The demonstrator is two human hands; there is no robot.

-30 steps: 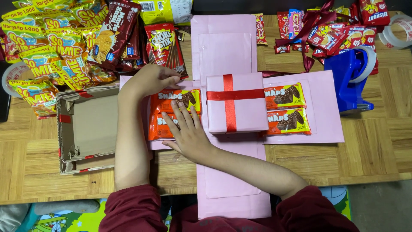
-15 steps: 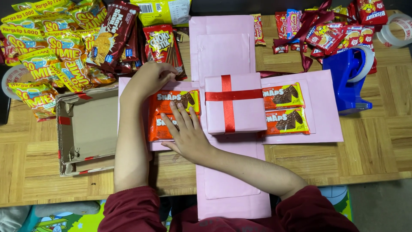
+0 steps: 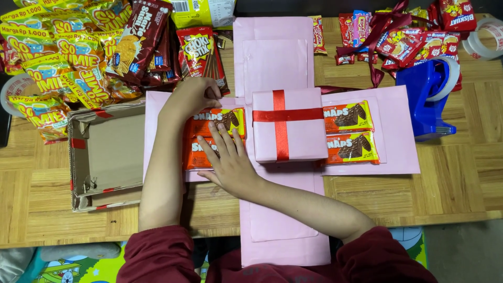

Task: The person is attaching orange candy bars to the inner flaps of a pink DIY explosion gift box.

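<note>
1. Here, two orange foil-wrapped chocolate wafer packets (image 3: 209,137) lie flat, one above the other, on the left flap of an unfolded pink cross-shaped paper box (image 3: 272,63), which rests on a wooden table (image 3: 471,173).
2. The right hand (image 3: 226,160) lies open, palm down, fingers spread across both packets and pressing them against the flap.
3. The left hand (image 3: 193,96) rests at the upper edge of the top packet, fingers curled; whether it pinches anything cannot be told.
4. Handling judgement: the packets appear light, thin and slick-skinned, with brittle contents. Hold them by the long edges or press flat; avoid bending.
5. A pink lidded gift box with a red ribbon cross (image 3: 288,124) sits at the centre, touching the packets' right ends.
6. Two matching orange packets (image 3: 350,132) lie on the right flap.
7. Nearby: an open cardboard tray (image 3: 107,154), a blue tape dispenser (image 3: 425,99) and heaped yellow snack bags (image 3: 57,57).
</note>
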